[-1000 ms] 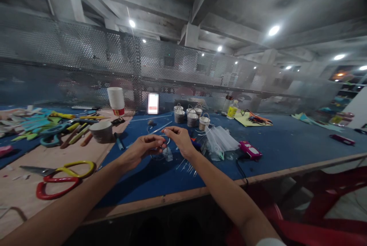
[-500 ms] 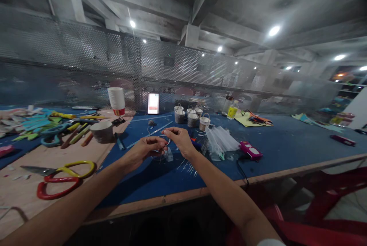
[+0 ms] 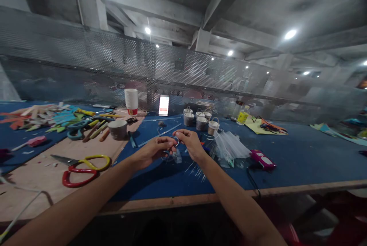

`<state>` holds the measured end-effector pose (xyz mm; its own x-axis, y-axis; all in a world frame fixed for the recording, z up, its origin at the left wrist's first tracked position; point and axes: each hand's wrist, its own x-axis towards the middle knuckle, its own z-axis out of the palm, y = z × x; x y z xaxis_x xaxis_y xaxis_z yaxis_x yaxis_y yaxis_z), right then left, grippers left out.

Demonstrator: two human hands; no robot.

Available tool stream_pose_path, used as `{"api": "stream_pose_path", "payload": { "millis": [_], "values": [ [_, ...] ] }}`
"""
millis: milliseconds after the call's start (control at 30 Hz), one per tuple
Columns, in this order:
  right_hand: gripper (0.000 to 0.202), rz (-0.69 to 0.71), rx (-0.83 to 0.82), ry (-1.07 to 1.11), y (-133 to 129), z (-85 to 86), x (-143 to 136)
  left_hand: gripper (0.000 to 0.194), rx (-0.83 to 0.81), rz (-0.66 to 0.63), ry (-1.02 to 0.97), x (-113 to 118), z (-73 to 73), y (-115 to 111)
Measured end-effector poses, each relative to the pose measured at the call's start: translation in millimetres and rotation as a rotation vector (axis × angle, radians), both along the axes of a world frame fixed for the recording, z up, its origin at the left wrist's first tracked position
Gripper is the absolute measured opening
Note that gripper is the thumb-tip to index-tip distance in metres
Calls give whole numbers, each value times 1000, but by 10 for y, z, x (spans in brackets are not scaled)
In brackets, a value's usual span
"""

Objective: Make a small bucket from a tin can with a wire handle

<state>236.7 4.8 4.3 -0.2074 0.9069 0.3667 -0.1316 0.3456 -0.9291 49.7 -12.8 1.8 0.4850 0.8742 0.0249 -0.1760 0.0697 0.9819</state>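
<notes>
View shift: turned leftward since the earlier frame, exposing more of the coloured strips (image 3: pixel 61 114) at far left; bench layout otherwise unaltered.
Thin pale loop (image 3: pixel 177 143): suspended above the blue work surface (image 3: pixel 160 185), between both sets of fingertips; material not determinable.
Left hand (image 3: pixel 156 149): thumb and fingers pinched on the lower part of the loop.
Right hand (image 3: pixel 191 143): thumb and forefinger pinched on the upper part of the loop, close to the opposite fingertips.
Small buckets (image 3: pixel 202 124): grouped beyond the right hand, standing upright, fitted with arched handles.
Translucent bag (image 3: pixel 231 146): lying to the right of the right hand, near the magenta device (image 3: pixel 263 160).
Scissors (image 3: pixel 73 162): lying flat with handles spread, red and yellow, left of the left hand.
Grey bowl (image 3: pixel 117 130): upright, beyond the scissors.
Paper cups (image 3: pixel 131 100): stacked, near the perforated screen (image 3: pixel 143 59).
</notes>
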Motion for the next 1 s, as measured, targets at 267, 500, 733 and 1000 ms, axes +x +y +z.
{"api": "stream_pose_path", "payload": {
  "millis": [267,500,733,1000],
  "values": [
    [29,-106,106,-117,27,-35,-33,22,162,190,129,41,-28,12],
    [29,2,22,-1,33,-12,-19,24,111,136,106,13,-26,28],
    [28,-8,23,-12,11,-2,-16,23,39,122,68,18,6,13],
    [26,-139,7,-46,43,-27,-40,24,229,258,170,52,-40,25]
  ]
}}
